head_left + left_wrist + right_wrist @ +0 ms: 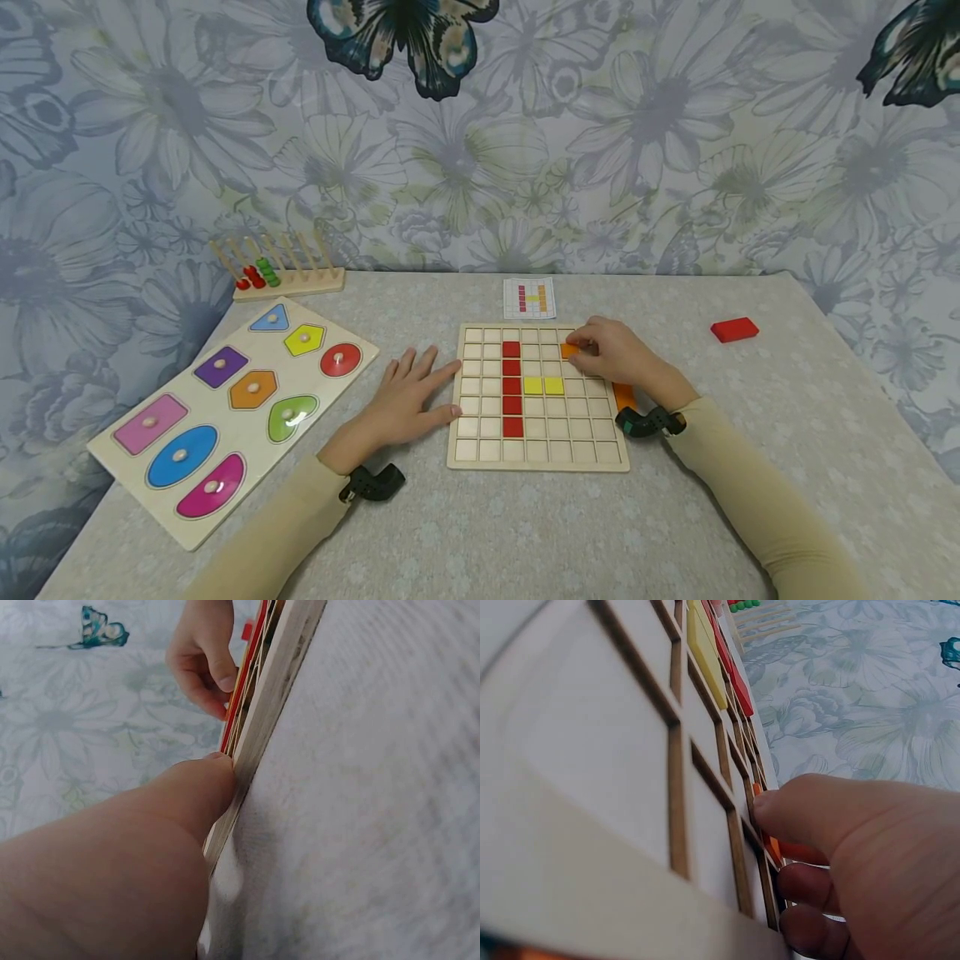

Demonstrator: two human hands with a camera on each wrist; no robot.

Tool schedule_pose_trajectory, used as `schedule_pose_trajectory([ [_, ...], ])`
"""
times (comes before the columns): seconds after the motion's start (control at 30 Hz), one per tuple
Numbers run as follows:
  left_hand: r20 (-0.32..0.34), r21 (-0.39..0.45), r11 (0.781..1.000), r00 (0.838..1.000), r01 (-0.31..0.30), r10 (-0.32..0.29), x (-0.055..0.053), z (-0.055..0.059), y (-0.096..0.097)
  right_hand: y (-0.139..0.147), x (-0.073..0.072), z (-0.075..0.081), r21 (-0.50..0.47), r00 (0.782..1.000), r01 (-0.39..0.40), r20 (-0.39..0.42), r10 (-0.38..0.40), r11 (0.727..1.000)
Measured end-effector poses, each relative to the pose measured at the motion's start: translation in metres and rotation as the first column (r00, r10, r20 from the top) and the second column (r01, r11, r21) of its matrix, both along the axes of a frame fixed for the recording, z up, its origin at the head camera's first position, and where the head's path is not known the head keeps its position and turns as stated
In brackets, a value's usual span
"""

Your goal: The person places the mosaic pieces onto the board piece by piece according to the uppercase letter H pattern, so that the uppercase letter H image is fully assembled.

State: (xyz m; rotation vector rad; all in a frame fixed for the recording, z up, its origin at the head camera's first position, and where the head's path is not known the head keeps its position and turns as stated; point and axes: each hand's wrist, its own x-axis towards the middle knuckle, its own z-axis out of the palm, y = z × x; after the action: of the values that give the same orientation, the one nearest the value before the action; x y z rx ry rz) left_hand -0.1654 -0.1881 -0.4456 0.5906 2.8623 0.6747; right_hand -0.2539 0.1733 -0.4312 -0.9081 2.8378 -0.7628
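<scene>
Thumb and fingertip of your right hand (618, 354) pinch an orange tile (568, 351), the grip narrow, at the upper right of the wooden grid board (538, 467), level with the top red tile (512, 349) in a column of five. Two yellow tiles (533, 386) lie beside the middle red one. Your left hand (403, 400) rests on the bench (570, 533), grip wide, thumb touching the board's edge.

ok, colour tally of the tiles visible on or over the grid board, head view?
Red square tiles: 5
Yellow square tiles: 2
Orange tile, at the right hand's fingertips: 1
Total visible: 8; cells under that hand can't be checked.
</scene>
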Motion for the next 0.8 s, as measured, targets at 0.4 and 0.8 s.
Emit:
schedule_pose_trajectory([
  [0.4, -0.002, -0.005, 1.000, 1.000, -0.003, 0.003, 0.000, -0.001, 0.000, 0.000, 0.000, 0.000, -0.001, 1.000, -0.008, -0.014, 0.008, 1.000],
  [0.8, -0.004, -0.006, 1.000, 1.000, 0.000, 0.000, 0.000, -0.002, 0.000, 0.014, 0.007, 0.007, 0.024, 0.999, 0.051, 0.004, -0.051, 0.998],
])
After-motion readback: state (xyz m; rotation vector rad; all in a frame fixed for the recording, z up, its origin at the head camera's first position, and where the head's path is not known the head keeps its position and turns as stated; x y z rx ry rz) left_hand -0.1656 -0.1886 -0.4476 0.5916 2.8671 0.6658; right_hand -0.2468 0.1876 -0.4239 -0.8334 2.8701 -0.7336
